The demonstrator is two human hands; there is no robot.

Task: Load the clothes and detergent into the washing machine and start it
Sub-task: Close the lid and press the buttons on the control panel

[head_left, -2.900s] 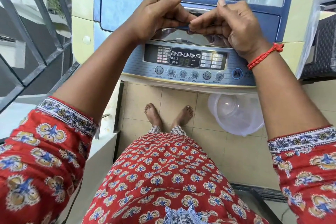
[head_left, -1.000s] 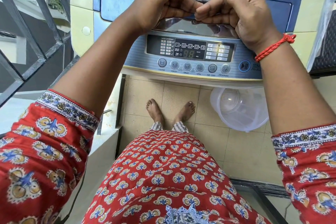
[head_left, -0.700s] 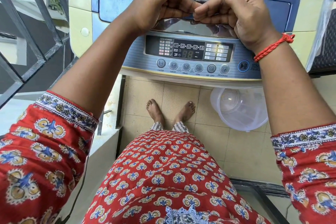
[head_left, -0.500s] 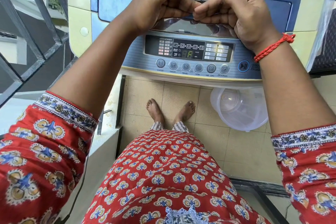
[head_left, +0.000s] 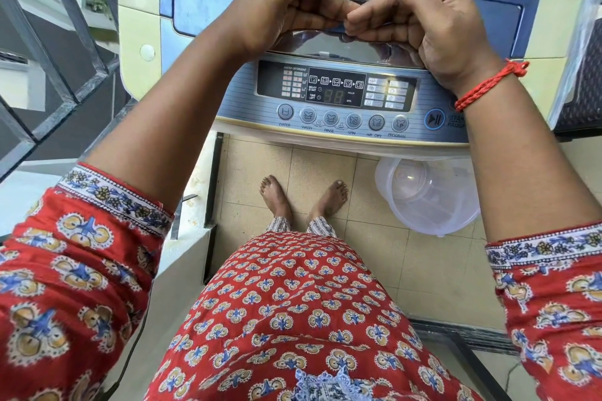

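A top-loading washing machine (head_left: 140, 19) with a blue lid (head_left: 211, 0) stands right in front of me. My left hand (head_left: 286, 6) and my right hand (head_left: 433, 26) meet at the middle of the lid's front edge. The fingers of both curl under the lid's handle, thumbs up on top. Below them lies the control panel (head_left: 335, 88), with a dim digit display and a row of round buttons. The blue start/pause button (head_left: 434, 119) sits at its right end, beside my right wrist. The inside of the drum is hidden, and I can make out no detergent.
An empty clear plastic tub (head_left: 430, 195) sits on the tiled floor (head_left: 384, 254) under the machine's front right. A metal railing (head_left: 49, 42) runs along the left. A low white ledge (head_left: 189, 254) stands at my left, and my bare feet are in front of the machine.
Both hands have kept their grip on the lid's handle. The view has shifted slightly, so the machine sits higher in frame. The display's digits look dimmer now.
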